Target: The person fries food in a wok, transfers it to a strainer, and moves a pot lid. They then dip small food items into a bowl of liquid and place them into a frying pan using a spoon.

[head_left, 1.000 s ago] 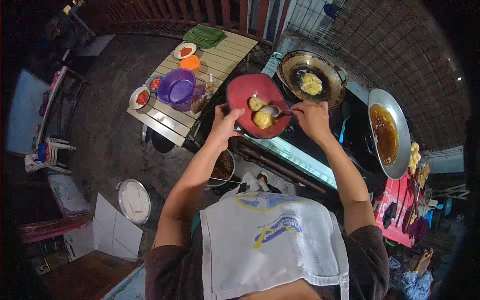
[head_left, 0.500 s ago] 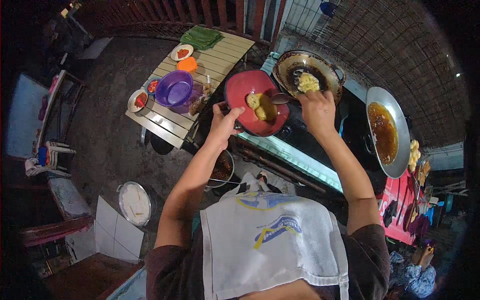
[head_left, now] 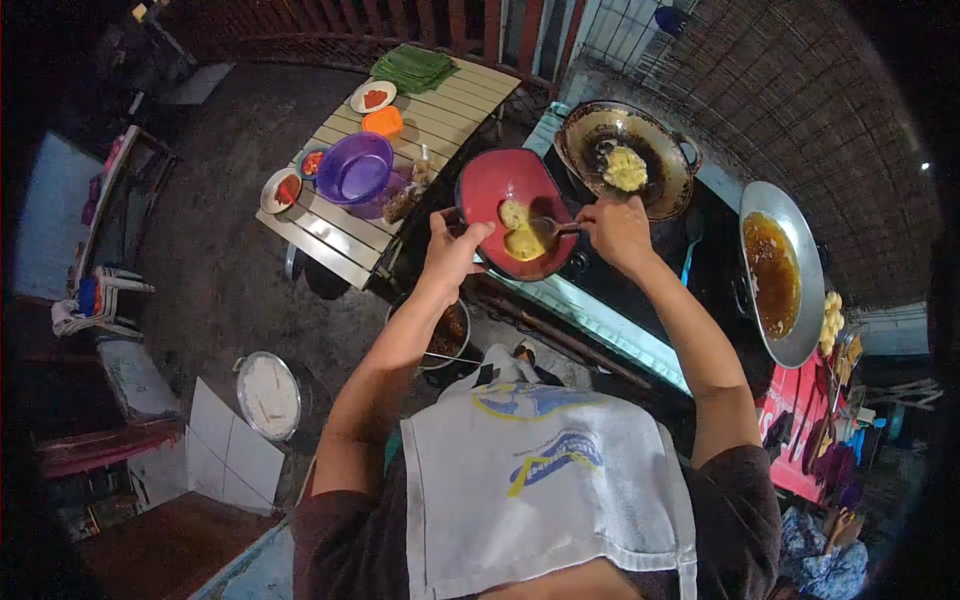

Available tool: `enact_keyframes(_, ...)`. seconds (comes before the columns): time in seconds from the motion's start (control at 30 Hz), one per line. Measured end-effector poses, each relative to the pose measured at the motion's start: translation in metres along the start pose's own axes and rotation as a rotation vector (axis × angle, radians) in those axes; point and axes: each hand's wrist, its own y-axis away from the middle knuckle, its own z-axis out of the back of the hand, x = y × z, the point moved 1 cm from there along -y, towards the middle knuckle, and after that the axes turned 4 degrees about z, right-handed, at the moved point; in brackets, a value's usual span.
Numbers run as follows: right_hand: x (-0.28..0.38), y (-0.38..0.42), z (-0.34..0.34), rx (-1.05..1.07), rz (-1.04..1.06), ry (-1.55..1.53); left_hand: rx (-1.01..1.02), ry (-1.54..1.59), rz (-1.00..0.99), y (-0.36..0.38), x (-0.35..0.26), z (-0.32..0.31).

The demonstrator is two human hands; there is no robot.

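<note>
My left hand (head_left: 452, 250) grips the left edge of a red bowl (head_left: 485, 190), thumb over the rim. Yellow liquid and yellow-coated pieces (head_left: 518, 222) lie in the bowl. My right hand (head_left: 617, 232) is closed on the handle of a spoon (head_left: 552, 228), whose head is among the pieces. Just beyond that hand, a dark wok (head_left: 580, 140) holds a yellow, batter-like mass (head_left: 625, 169).
A metal pan (head_left: 812, 240) of brown oil stands at right. The slatted table (head_left: 335, 235) bears a purple basin (head_left: 354, 168), an orange container (head_left: 383, 122), small dishes and green leaves (head_left: 412, 70). A pot (head_left: 462, 345) is below; a person (head_left: 825, 555) is at lower right.
My right hand has moved from over the wok back toward the bowl and taken hold of the spoon. The yellow mass in the wok is now clear of my fingers.
</note>
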Motion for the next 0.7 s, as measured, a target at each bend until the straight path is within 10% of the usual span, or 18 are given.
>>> enact_keyframes(0.33,0.005,0.016,0.000,-0.149,0.071,-0.006,-0.021,0.007,-0.019,0.000,0.002,-0.004)
enact_keyframes(0.53,-0.004,0.012,-0.002,0.126,-0.089,-0.284,-0.014,0.012,-0.024,-0.004,0.005,-0.008)
enact_keyframes(0.7,0.006,0.021,0.004,-0.365,0.171,-0.064,-0.004,0.006,-0.015,-0.007,0.004,-0.009)
